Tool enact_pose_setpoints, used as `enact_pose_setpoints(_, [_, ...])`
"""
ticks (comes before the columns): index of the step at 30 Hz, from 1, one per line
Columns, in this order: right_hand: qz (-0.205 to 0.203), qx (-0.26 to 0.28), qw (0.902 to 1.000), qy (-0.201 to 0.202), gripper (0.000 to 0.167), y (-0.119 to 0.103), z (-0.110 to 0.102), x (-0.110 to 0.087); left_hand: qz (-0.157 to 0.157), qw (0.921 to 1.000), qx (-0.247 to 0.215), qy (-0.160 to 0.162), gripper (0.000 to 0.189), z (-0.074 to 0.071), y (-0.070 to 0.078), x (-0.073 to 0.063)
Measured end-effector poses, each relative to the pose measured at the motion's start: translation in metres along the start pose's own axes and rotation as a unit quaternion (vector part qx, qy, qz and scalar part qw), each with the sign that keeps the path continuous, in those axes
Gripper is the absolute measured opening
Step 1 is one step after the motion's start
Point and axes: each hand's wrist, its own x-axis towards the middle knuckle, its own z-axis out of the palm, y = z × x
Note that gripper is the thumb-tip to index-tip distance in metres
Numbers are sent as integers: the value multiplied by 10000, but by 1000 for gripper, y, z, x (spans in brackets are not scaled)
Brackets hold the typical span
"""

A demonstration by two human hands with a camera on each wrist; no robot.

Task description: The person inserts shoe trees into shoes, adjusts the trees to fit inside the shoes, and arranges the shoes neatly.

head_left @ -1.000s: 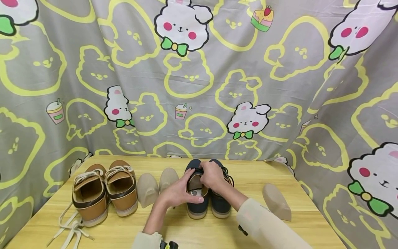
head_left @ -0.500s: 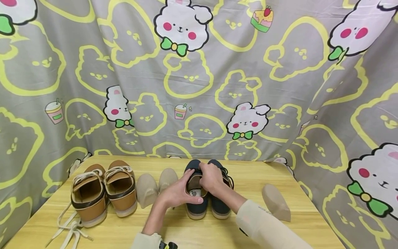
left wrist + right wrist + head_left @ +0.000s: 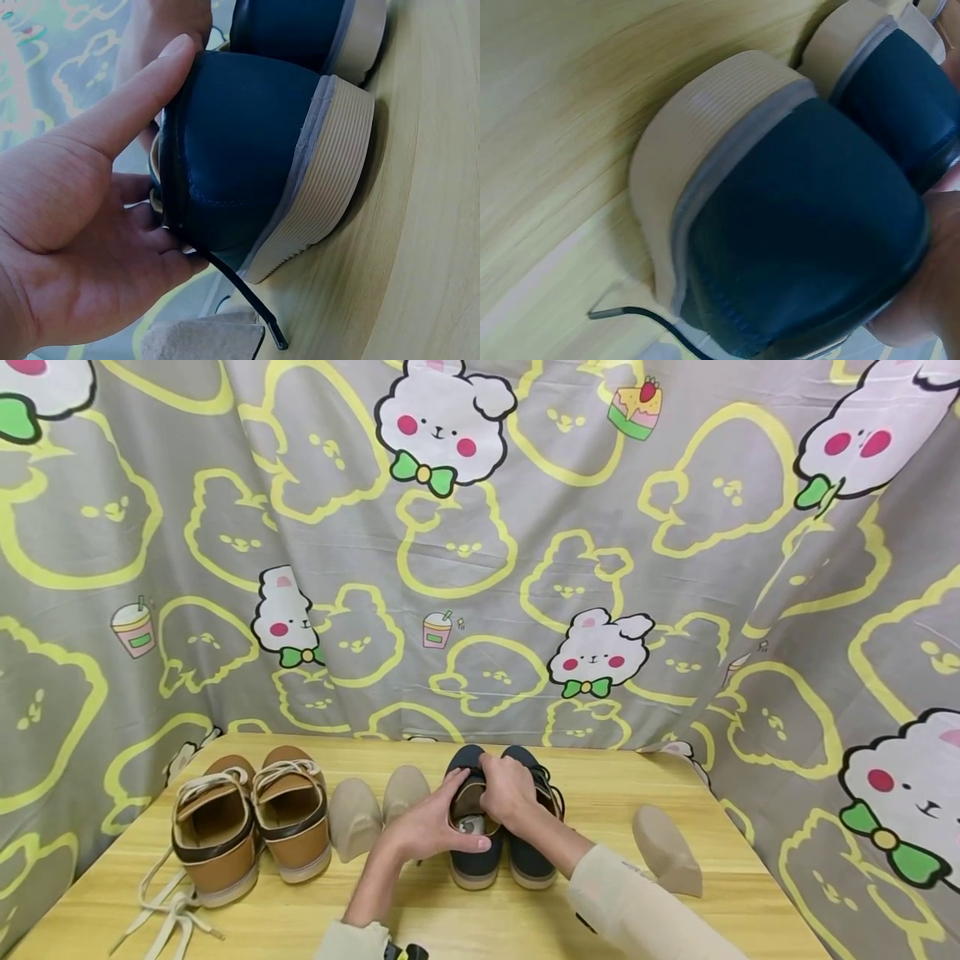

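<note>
Two navy lace-up shoes stand side by side on the table with heels toward me. My left hand [image 3: 427,827] holds the left navy shoe [image 3: 476,867], its thumb over the heel collar and its fingers along the outer side, as the left wrist view shows of that shoe [image 3: 247,142]. The right hand [image 3: 510,789] grips the same shoe at the tongue and lace area; its fingertips are hidden. Beside it, under the right forearm, is the right navy shoe [image 3: 534,860], whose heel [image 3: 802,217] fills the right wrist view. A dark lace end [image 3: 255,307] hangs by the left shoe.
A pair of tan shoes, left [image 3: 221,852] and right [image 3: 294,827], stands at the left, with loose cream laces [image 3: 178,906]. Beige toe-shaped shoe inserts lie by them [image 3: 356,818] and at the right [image 3: 666,852]. A patterned curtain [image 3: 480,568] encloses the wooden table [image 3: 450,927].
Both hands stay on the left navy shoe in nearly the same place. The right hand has shifted very slightly to the left; nothing else has visibly moved.
</note>
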Motion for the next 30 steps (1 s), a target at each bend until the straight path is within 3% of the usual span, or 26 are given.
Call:
enact_pose_setpoints(10, [29,170,9998,-78,29,0,-7,-2,28,10000,-27,14,118,0,-1,0])
enact_pose_setpoints(17, [102,219,9993,-272,43,-1,-4,-3,13,10000,36,4,116,1,-1,-2])
enact_pose_setpoints(30, [41,-172,9998,-46,48,-5,2,0,24,9999,103,31,117,2,-1,-2])
